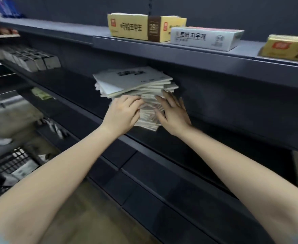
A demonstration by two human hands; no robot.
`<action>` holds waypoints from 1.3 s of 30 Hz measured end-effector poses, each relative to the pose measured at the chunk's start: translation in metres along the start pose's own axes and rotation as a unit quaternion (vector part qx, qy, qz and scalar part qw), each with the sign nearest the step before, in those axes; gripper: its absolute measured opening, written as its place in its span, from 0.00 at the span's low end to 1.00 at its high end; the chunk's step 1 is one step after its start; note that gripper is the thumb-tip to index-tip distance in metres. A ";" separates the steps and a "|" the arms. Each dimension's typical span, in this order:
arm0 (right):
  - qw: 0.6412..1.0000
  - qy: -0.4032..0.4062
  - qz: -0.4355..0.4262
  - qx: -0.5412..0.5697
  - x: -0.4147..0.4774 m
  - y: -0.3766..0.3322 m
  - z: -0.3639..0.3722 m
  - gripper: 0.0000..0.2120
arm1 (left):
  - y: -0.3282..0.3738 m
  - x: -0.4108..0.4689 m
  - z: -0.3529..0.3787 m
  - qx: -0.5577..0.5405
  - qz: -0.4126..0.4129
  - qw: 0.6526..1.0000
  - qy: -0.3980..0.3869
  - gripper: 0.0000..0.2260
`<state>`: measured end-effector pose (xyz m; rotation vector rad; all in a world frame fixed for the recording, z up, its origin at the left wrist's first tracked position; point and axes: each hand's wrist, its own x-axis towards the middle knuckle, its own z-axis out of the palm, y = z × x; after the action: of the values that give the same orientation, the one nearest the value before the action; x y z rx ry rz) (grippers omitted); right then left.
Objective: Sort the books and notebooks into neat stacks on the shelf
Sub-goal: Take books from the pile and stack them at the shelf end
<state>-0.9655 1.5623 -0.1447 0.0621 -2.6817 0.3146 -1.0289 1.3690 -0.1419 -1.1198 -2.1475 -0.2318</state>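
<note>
A tall, uneven stack of pale grey notebooks [134, 80] stands on the dark middle shelf [84, 95], its upper books twisted out of line with the lower ones. My left hand [123, 113] presses against the stack's left front side, fingers bent over the book edges. On the right side my right hand [172, 113] lies flat against the stack with straight, spread fingers. Both hands squeeze the lower half of the stack between them.
The upper shelf [179, 50] carries a yellow box [132, 28], a white box [202, 38] and another yellow box [289, 48]. Small grey packs [30, 59] line the middle shelf's far left. A black wire basket [9, 162] stands at the lower left.
</note>
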 end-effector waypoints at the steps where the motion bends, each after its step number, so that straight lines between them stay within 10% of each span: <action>1: 1.000 0.005 -0.012 0.005 0.009 -0.008 0.004 0.25 | -0.010 -0.006 -0.001 0.009 -0.015 1.000 0.004 0.14; 19: 0.978 0.173 -0.118 -0.005 0.108 -0.084 0.064 0.14 | -0.102 -0.018 0.004 0.027 -0.142 0.989 -0.012 0.27; 28: 0.962 0.208 -0.157 -0.084 0.086 -0.056 0.051 0.14 | -0.092 -0.006 0.019 0.037 -0.081 0.996 -0.008 0.15; 39: 0.998 0.060 -0.029 -0.022 0.041 0.004 0.004 0.25 | -0.054 0.002 0.013 0.045 -0.061 0.997 -0.002 0.21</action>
<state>-1.0046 1.5652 -0.1314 0.1042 -2.5612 0.2332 -1.0780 1.3434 -0.1417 -0.9394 -2.2103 -0.1851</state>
